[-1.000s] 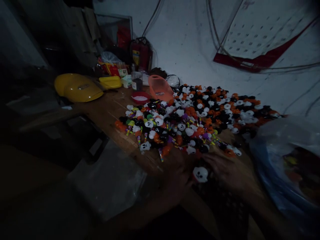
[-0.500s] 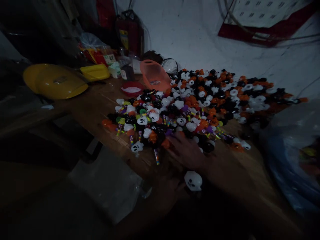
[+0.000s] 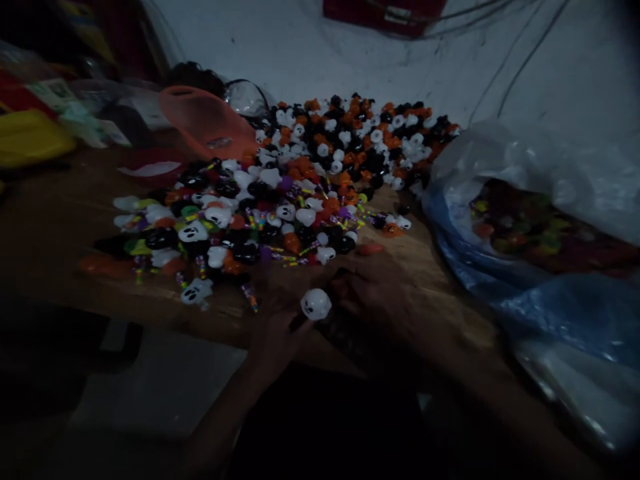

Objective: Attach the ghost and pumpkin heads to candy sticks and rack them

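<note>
Close to the table's front edge, my left hand (image 3: pixel 280 333) is closed on a white ghost-faced topper (image 3: pixel 316 304), its round head standing clear of my fingers. Just right of it, my right hand (image 3: pixel 375 293) is closed, fingers curled low over the wood. Something dark shows at its fingertips, too dim to name. Beyond both hands lies a heap of candy-filled tubes (image 3: pixel 300 253) with white, black and orange toppers. A loose white ghost topper (image 3: pixel 197 292) lies at the heap's near left edge.
A second pile of toppers (image 3: pixel 350 133) rests against the wall. At right, an open blue-and-clear plastic bag (image 3: pixel 465 287) holds colourful pieces. An orange scoop (image 3: pixel 205 127), a red dish of white powder (image 3: pixel 150 170) and a yellow container (image 3: pixel 33 139) stand at left.
The view has swung right, bringing the bag further in. My right hand has drawn back from the heap, to beside the ghost topper in my left hand.
</note>
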Available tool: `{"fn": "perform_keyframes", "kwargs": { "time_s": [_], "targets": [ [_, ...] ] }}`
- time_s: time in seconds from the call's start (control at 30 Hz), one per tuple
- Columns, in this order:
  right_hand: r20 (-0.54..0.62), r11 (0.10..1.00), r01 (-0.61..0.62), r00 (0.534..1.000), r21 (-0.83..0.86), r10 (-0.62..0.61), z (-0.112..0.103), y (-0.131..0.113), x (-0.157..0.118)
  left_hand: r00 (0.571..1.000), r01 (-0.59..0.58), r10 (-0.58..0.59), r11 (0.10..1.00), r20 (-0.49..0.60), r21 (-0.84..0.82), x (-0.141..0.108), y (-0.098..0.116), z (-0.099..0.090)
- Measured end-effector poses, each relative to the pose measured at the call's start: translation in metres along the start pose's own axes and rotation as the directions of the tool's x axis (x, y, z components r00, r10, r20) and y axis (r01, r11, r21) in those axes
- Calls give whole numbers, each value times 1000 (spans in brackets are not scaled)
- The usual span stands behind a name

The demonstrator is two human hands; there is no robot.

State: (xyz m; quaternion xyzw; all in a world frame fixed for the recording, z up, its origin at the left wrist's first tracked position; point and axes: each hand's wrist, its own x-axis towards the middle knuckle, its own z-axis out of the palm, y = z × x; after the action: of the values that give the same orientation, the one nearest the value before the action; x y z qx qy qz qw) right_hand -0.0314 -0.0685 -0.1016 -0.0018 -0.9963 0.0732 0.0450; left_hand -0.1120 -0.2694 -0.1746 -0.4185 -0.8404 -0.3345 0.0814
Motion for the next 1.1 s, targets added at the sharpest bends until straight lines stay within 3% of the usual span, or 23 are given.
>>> {"fn": "perform_keyframes", "kwargs": {
  "time_s": [0.1,0.2,0.3,0.43,0.6,0.83,0.93,1.1],
  "targets": [
    [-83,994,-5,996,109,14,4,13,-15,1000,18,-17,1000,-19,8,0,0,2],
    [-159,975,-76,981,207,110,-5,25,-33,999,5,-4,1000,-33,19,-2,-2,5],
    [-58,969,-181,980,167,193,-5,25,-41,1000,-4,5,1000,-25,27,-4,-6,8],
    [37,965,-263,964,20,262,10,9,-33,1000,12,-11,998,-15,67,-6,-9,10],
    [16,948,-317,948,-27,317,23,-1,-29,999,37,-37,995,4,95,-6,-8,8],
    [29,929,-362,930,-81,365,21,-1,-42,996,-55,64,991,-70,124,1,1,6],
    [-60,947,-322,945,5,322,23,1,-52,993,-40,57,987,-104,155,1,3,8],
    [-191,887,-342,891,311,411,24,0,-54,981,-45,84,975,-175,216,2,5,9]
  ]
}}
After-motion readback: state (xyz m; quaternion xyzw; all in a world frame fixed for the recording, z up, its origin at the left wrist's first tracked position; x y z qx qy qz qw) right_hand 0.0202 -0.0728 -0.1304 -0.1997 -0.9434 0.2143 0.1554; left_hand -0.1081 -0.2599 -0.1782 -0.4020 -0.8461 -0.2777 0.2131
